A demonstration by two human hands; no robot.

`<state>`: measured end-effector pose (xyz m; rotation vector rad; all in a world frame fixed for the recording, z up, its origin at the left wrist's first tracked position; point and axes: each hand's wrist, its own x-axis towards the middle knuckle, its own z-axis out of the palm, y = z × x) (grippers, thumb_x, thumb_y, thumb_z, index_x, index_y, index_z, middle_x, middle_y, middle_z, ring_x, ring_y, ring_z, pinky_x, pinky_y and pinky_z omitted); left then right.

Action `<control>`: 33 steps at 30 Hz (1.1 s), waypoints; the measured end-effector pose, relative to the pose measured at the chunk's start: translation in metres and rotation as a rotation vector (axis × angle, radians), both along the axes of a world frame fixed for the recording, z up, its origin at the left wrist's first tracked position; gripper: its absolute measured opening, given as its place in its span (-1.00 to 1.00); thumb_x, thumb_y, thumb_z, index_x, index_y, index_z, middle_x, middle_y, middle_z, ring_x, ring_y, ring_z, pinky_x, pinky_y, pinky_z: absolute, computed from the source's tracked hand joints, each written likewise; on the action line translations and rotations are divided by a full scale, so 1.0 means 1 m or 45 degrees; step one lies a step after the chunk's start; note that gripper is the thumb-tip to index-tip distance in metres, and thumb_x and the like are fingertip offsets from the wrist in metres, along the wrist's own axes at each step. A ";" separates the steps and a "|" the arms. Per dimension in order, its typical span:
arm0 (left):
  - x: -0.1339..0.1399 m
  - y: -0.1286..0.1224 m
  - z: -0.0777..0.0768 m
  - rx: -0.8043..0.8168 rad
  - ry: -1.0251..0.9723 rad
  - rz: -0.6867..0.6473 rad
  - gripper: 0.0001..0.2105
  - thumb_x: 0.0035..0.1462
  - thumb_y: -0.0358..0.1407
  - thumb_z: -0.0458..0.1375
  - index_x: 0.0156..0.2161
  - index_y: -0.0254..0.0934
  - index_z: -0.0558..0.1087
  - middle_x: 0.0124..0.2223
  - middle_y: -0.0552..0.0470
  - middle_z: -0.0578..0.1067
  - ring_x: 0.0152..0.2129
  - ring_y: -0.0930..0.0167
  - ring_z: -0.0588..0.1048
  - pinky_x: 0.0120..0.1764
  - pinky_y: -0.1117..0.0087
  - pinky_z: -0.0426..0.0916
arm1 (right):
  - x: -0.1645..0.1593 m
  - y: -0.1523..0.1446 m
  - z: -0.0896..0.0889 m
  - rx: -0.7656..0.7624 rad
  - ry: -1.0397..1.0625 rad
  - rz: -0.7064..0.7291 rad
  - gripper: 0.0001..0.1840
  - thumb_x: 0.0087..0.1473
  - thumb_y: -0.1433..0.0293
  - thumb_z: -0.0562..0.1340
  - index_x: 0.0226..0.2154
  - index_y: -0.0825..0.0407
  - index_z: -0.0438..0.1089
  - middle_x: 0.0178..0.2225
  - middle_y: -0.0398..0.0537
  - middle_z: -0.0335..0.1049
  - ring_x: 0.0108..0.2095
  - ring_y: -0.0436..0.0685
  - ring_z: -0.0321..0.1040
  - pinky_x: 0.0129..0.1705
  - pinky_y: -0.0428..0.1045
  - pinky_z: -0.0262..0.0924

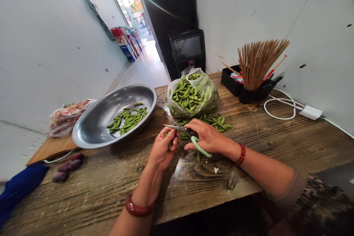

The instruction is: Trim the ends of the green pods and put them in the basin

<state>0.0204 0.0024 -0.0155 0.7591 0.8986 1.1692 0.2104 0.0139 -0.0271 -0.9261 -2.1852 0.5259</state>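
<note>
My left hand (163,148) is closed around a green soybean pod (169,144), pinched between thumb and fingers. Scissors (201,147) with a pale green handle are in my right hand (207,137), their blades reaching over the left fingertips. Whether the blades touch the pod I cannot tell. Just beyond my hands, loose pods (218,122) lie on the table in front of a clear plastic bag (211,97) filled with more pods. To the left stands a wide steel basin (91,125) with a heap of pods (128,121) on its bottom.
Purple-red tubers (68,167) lie on the wooden table (110,188) at left. Behind them a bagged bundle (69,116) rests on a wooden board (45,151). A skewer holder (249,95), a black box (231,80) and a white cable (279,117) occupy the back right.
</note>
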 end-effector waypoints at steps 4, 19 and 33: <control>0.000 -0.001 -0.002 0.008 0.031 -0.063 -0.75 -0.04 -0.27 0.34 -0.38 -0.34 0.35 -0.53 0.17 0.36 -0.74 0.69 0.16 -0.72 0.69 0.01 | 0.000 0.001 0.000 -0.011 0.003 -0.008 -0.31 -0.18 0.17 0.46 -0.02 0.08 0.30 -0.16 0.02 0.31 -0.20 0.15 0.31 -0.16 0.04 0.27; -0.003 -0.001 -0.001 0.044 0.047 -0.083 -0.75 0.01 -0.28 0.31 -0.41 -0.32 0.30 -0.58 0.22 0.28 -0.77 0.70 0.07 -0.71 0.66 -0.08 | 0.000 0.000 0.003 0.001 -0.006 -0.002 -0.39 -0.15 0.18 0.45 -0.08 0.11 0.35 -0.23 0.00 0.33 -0.27 0.12 0.31 -0.22 0.00 0.25; -0.009 0.003 -0.001 0.059 0.149 0.061 -0.74 -0.06 -0.28 0.34 -0.40 -0.30 0.31 -0.60 0.24 0.26 -0.77 0.68 0.07 -0.73 0.66 -0.11 | 0.001 0.004 -0.002 -0.050 -0.091 0.026 -0.60 0.00 0.24 0.36 -0.14 0.10 0.41 -0.29 -0.01 0.37 -0.28 0.10 0.33 -0.25 -0.06 0.20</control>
